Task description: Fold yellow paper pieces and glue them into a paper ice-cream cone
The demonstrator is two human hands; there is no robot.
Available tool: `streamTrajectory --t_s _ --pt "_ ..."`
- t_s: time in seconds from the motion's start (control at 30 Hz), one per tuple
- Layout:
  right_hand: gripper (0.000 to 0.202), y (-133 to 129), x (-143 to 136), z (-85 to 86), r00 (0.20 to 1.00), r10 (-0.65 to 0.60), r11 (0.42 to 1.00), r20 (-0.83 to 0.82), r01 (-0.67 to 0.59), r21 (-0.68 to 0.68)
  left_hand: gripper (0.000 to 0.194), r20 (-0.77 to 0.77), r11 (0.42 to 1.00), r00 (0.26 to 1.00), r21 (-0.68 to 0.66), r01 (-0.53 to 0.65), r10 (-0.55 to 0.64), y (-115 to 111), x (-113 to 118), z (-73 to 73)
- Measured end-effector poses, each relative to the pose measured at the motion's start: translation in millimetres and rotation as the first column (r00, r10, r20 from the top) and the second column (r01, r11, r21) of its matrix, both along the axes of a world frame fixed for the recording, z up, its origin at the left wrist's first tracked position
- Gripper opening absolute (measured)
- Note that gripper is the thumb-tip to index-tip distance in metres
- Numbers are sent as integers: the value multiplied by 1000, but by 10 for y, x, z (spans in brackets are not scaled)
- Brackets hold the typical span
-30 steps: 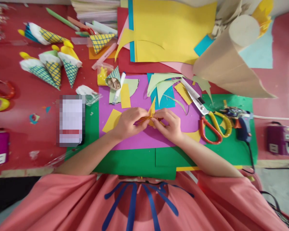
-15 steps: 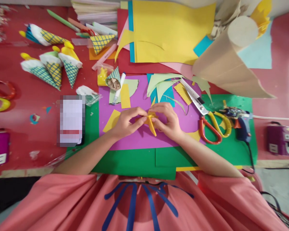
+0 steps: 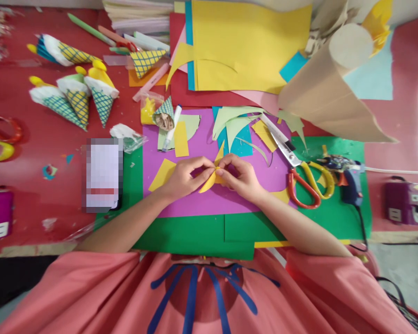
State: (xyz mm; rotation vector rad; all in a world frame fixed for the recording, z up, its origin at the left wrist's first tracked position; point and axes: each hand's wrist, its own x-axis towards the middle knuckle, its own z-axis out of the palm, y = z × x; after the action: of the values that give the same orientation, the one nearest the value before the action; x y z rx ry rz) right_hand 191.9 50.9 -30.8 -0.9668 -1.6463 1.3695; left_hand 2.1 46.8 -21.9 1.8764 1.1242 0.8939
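Over the purple sheet (image 3: 195, 204), both hands meet on a small piece of folded yellow paper (image 3: 208, 183). My left hand (image 3: 188, 176) pinches it between thumb and forefinger from the left. From the right, the thumb and forefinger of my right hand (image 3: 242, 176) are closed on the same paper. One pointed yellow flap sticks out toward me to the lower left, and another tip rises behind the fingers. The fingertips hide the paper's middle. A yellow paper scrap (image 3: 162, 174) lies beside my left hand.
Scissors (image 3: 292, 157) with red and yellow handles lie to the right, near a blue glue gun (image 3: 353, 185). A phone (image 3: 102, 174) lies left. Patterned paper cones (image 3: 75, 99) are at upper left. A large brown paper cone (image 3: 330, 88) and yellow sheets (image 3: 251, 41) are at the back.
The yellow flap nearest me has swung from pointing down-right to pointing down-left. My right hand's fingers have shifted slightly downward, still pinching. My left hand stays nearly in place.
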Motion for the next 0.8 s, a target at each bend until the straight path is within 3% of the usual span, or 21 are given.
streamTrajectory --t_s 0.1,0.2,0.3,0.4,0.57,0.8 --pt "23 -11 1 2 998 -22 982 -59 11 -186 27 69 999 998 -54 0 3 -9 -2 -30" --pt "25 -9 -2 4 994 -66 961 -90 40 -273 39 52 1000 999 -3 7 -7 -24 2 -55" --pt "27 2 -10 -1 992 -98 964 -82 74 -256 32 -28 997 1000 73 -7 9 -26 6 -64" --pt "26 9 -11 -13 993 -83 968 -89 59 -245 27 5 994 1000 104 -22 22 -11 2 -63" --pt "22 7 7 -23 993 16 969 -120 -45 -244 21 71 999 997 3 -42 42 11 -14 -37" --pt "27 28 15 21 996 83 995 37 -81 -63 19 88 1000 996 -21 -22 23 14 -33 -16"
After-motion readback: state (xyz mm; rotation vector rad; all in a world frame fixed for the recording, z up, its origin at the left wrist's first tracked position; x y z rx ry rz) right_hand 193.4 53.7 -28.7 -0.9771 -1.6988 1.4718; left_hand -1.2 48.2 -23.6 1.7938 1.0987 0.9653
